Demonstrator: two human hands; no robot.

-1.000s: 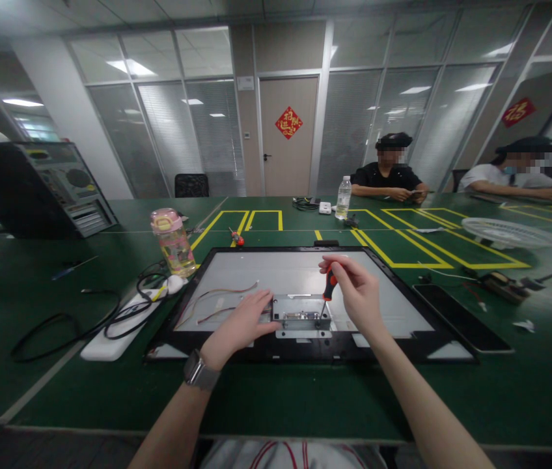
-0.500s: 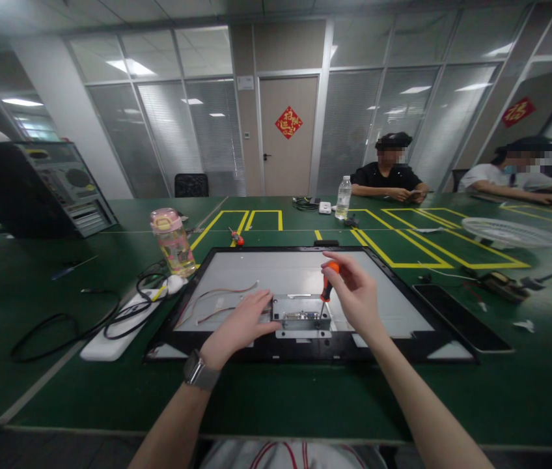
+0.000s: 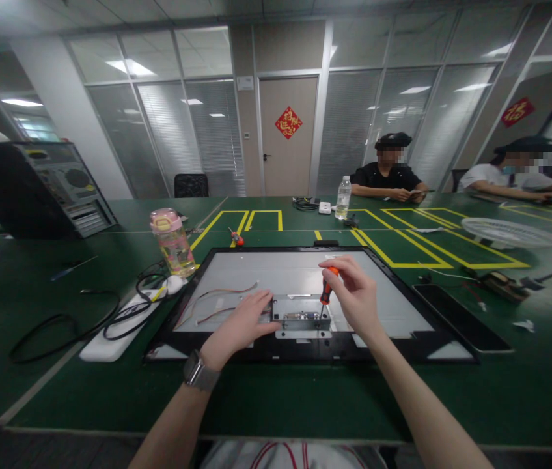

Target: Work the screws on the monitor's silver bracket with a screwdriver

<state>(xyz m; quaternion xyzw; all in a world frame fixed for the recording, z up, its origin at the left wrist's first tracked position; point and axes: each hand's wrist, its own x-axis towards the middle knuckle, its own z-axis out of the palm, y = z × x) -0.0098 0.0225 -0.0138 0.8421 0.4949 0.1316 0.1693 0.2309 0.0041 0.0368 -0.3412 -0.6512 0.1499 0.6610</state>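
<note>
A black-framed display panel [image 3: 237, 260] lies flat before me with its pale back facing up. On its near edge sits a metal bracket [image 3: 300, 303] with a row of connector ports along the front. My left hand [image 3: 241, 319] steadies the bracket's left end, fingers along its side and thumb at the front corner. Between the thumb and fingers of my right hand [image 3: 357, 296] is an orange-and-black screwdriver [image 3: 326, 292], nearly upright. Its tip points down at the right end of the bracket; the exact contact is too small to tell. Thin cables [image 3: 222, 291] lie on the panel left of the bracket.
Left of the panel are a pink-lidded bottle [image 3: 172, 244], a white power strip [image 3: 117, 332] with black cables, and a computer case [image 3: 36, 189]. A dark flat slab [image 3: 461, 318] lies to the right. Across the green table sit two people, near a clear water bottle [image 3: 343, 198].
My right fingers have shifted slightly around the screwdriver handle, and the handle sits a touch lower. The left hand and the bracket stay put.
</note>
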